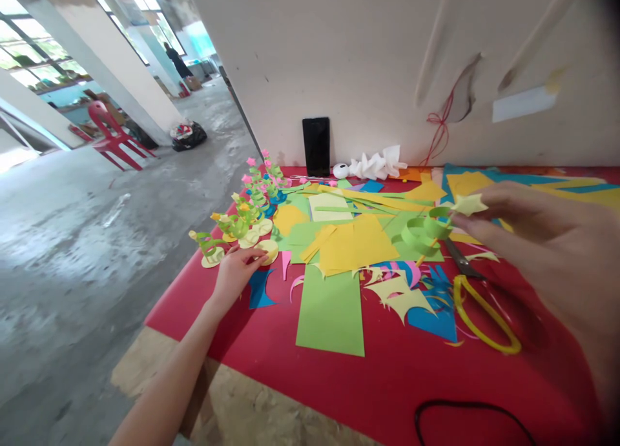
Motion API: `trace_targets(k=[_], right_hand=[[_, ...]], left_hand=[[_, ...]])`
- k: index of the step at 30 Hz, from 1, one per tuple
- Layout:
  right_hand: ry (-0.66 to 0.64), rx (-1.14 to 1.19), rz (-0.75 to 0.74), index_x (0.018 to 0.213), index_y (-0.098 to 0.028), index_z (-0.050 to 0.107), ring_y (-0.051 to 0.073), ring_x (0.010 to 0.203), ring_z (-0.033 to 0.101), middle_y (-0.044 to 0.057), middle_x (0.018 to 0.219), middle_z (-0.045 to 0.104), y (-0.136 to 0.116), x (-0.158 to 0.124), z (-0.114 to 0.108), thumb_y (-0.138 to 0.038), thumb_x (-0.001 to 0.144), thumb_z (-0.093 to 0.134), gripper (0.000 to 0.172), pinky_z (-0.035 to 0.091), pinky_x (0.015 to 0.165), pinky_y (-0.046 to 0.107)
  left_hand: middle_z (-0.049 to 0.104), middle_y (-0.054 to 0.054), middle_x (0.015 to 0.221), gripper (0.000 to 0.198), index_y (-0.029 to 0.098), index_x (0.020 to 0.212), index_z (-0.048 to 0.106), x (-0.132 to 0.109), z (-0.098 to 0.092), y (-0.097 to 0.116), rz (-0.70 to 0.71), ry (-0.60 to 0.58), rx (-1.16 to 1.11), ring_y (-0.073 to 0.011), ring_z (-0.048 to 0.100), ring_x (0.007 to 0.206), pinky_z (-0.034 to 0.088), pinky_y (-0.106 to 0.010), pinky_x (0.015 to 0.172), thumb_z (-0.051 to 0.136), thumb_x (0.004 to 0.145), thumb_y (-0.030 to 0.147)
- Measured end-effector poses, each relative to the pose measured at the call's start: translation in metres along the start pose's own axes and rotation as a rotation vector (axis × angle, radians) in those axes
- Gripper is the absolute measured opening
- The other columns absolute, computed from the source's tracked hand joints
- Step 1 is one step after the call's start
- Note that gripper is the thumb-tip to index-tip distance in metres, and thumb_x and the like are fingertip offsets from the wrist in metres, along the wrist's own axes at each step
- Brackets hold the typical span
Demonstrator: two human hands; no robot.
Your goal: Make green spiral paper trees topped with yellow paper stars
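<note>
My right hand [533, 233], raised at the right, pinches a pale yellow paper star [469, 204] between thumb and finger. A curled green paper strip [419, 235] hangs from the star. Over at the left, my left hand [237, 272] has its fingers closed on the edge of a pale yellow paper disc [269, 251] lying on the red table. Beside that hand stand several finished paper spirals [237, 223] on round bases, with pink, orange and yellow tops.
Yellow-handled scissors [484, 310] lie below my right hand. Green sheets [330, 314], yellow sheets [358, 246] and pale paper scraps [400, 294] cover the table's middle. A black phone [316, 146] leans on the back panel. At the front right lies a black cord [460, 404].
</note>
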State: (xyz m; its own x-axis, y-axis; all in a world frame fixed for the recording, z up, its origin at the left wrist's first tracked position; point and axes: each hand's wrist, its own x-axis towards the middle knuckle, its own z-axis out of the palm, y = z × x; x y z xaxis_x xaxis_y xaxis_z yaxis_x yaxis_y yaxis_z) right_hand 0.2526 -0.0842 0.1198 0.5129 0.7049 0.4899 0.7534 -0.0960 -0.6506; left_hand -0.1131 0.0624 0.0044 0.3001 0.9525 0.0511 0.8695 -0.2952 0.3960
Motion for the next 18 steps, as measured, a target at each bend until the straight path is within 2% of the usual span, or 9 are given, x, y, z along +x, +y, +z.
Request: trace_targets(k=[4,11,15,18], right_hand=[[0.037,-0.09,0.04,0.086,-0.033,0.069,0.017,0.075,0.06,-0.005,0.076,0.066,0.0,-0.004,0.0,-0.049,0.068,0.072,0.024,0.036,0.056,0.029],[-0.019,-0.033,-0.061,0.083,-0.033,0.069,0.015,0.064,0.057,-0.004,0.07,0.065,0.009,0.003,0.0,-0.049,0.068,0.072,0.022,0.032,0.046,0.027],[0.024,-0.087,0.035,0.086,-0.033,0.069,0.015,0.067,0.058,-0.005,0.073,0.066,0.002,-0.002,0.002,-0.049,0.069,0.071,0.023,0.035,0.049,0.027],[0.031,-0.106,0.083,0.084,-0.033,0.069,0.013,0.06,0.055,-0.006,0.068,0.064,-0.003,-0.007,0.002,-0.049,0.067,0.073,0.024,0.032,0.045,0.027]], left_hand=[[0.059,-0.009,0.115,0.029,0.016,0.113,0.056,0.0,0.002,-0.004,-0.003,-0.013,-0.045,-0.0201,0.06,0.098,0.052,-0.04,0.083,0.052,0.089,0.032],[0.059,-0.009,0.116,0.03,0.015,0.115,0.056,0.004,0.001,-0.008,0.028,-0.078,-0.141,-0.0207,0.06,0.099,0.052,-0.041,0.083,0.053,0.089,0.031],[0.058,-0.009,0.117,0.03,0.016,0.115,0.056,0.005,-0.003,-0.009,0.046,-0.114,-0.182,-0.0208,0.06,0.1,0.052,-0.042,0.084,0.053,0.089,0.031],[0.058,-0.009,0.117,0.03,0.016,0.115,0.056,0.006,-0.004,-0.009,0.062,-0.133,-0.204,-0.0207,0.06,0.1,0.052,-0.042,0.084,0.053,0.089,0.031]])
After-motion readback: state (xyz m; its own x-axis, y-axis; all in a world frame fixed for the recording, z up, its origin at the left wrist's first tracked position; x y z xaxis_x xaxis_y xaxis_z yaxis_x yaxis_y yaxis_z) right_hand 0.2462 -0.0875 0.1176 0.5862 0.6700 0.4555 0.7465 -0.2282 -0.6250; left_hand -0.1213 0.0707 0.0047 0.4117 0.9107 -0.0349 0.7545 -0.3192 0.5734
